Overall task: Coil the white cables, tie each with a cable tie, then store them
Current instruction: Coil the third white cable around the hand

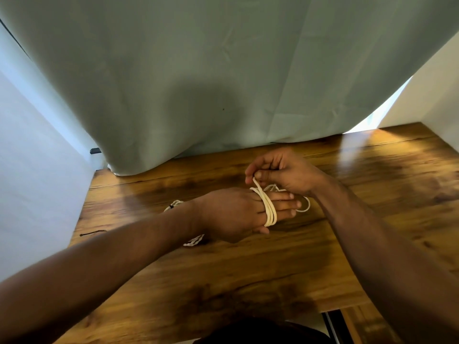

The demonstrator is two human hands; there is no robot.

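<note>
Two hands meet over the middle of a wooden table (248, 274) in the head view. The left hand (231, 214) reaches in from the left, palm down, its fingers (285, 203) straight and held together. A white cable (270, 211) is wound several turns around them, just past the knuckles. The right hand (285, 172) sits just behind and above, its fingers curled, pinching the free run of the cable between thumb and forefinger where it rises off the wraps. A slack loop of the same cable lies on the table past the left fingertips, partly hidden by the right wrist.

The left forearm covers much of the table's left side. A small coil (173, 204) with a dark band on it peeks out behind the forearm. A second white bundle (194, 240) shows just below the left wrist, mostly hidden. A thin black tie (93, 233) lies alone near the table's left edge, well apart from both hands.

A grey-green cloth (223, 70) hangs behind, its hem resting on the table's far edge. A pale panel (29, 170) stands at the left and a white wall (437, 95) at the right. A small dark fitting (95, 151) sticks out beside the cloth's lower left.
</note>
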